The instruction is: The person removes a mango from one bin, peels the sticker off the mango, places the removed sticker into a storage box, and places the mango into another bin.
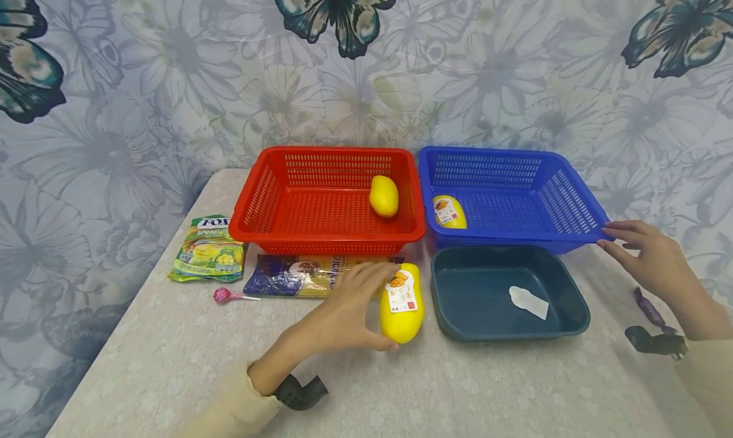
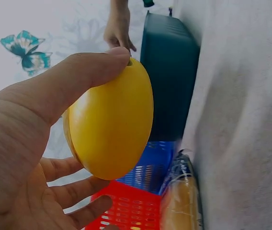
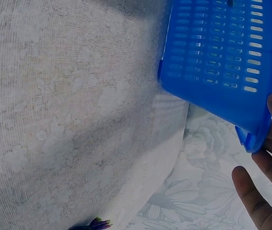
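Yellow mango (image 1: pixel 403 320), long axis pointing forward, gripped by left hand (image 1: pixel 346 314); right hand (image 1: pixel 655 260) pinches blue basket (image 1: pixel 515 237).

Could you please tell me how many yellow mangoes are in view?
3: one mango in the red basket, one mango in the blue basket, and one mango in the left hand.

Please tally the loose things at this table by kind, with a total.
Yellow oval mangoes, one in the left hand: 3
Perforated plastic baskets, red and blue: 2
Dark teal plastic tray: 1
Plastic packs, blue-and-yellow and green-and-yellow: 2
Pink round lollipop: 1
Purple wrapped sweet: 1
White flat piece in the tray: 1
Total: 11
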A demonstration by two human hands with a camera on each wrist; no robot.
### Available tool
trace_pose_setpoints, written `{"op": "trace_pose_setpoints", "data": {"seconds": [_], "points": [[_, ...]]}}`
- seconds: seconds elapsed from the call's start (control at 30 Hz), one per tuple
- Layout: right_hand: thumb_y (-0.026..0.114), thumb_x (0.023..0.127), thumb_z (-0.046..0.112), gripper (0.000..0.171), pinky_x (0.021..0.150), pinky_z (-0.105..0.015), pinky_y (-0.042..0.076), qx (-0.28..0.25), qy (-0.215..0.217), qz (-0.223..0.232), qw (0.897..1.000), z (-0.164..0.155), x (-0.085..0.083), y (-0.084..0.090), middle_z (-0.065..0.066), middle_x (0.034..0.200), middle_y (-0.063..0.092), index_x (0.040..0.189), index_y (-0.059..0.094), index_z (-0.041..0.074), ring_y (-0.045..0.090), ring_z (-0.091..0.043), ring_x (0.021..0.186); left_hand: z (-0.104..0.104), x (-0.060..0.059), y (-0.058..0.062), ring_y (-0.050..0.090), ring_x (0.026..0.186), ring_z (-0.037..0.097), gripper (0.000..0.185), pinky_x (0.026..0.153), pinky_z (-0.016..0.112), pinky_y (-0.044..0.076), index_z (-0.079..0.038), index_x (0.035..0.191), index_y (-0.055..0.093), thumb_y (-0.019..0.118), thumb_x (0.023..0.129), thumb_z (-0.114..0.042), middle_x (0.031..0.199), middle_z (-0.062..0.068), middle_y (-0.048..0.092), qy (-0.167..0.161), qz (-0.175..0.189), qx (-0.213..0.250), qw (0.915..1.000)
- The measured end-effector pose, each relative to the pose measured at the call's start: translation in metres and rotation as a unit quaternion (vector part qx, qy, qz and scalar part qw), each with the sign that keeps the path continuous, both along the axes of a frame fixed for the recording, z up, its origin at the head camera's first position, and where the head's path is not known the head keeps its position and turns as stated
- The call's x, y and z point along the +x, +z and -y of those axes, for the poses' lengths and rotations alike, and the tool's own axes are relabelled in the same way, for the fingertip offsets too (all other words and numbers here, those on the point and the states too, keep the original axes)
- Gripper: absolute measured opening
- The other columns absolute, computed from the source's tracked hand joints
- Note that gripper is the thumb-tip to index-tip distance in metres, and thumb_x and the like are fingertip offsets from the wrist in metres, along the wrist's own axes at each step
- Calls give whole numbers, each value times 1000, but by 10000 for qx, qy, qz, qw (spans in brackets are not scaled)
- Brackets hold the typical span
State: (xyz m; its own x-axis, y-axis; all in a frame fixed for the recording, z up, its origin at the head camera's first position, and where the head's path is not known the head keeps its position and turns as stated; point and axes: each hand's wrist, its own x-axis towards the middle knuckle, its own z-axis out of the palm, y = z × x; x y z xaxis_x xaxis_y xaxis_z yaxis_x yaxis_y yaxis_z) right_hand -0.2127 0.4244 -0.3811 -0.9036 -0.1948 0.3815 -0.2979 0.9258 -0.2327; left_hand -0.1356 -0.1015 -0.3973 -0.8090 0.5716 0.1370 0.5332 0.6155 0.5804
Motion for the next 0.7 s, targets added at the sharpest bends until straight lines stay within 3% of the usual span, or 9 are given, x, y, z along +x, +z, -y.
{"op": "trace_pose_setpoints", "data": {"seconds": [0.27,0.7], "points": [[68,97,21,39,80,-73,43,67,-65,107,9999,2,1,1,-32,126,57,118,65,-11,60,-59,95,3,3,-9,25,144,22,112,115,53,21,-25,157,30,90,66,-52,159,0,32,44,91,-66,9999],[68,96,19,37,81,-73,42,15,-68,35,10000,1,1,0,-32,126,57,118,65,-11,59,-58,97,2,9,-21,24,145,23,113,116,58,18,-24,158,28,91,66,-48,157,0,33,25,301,-161,9994]]}}
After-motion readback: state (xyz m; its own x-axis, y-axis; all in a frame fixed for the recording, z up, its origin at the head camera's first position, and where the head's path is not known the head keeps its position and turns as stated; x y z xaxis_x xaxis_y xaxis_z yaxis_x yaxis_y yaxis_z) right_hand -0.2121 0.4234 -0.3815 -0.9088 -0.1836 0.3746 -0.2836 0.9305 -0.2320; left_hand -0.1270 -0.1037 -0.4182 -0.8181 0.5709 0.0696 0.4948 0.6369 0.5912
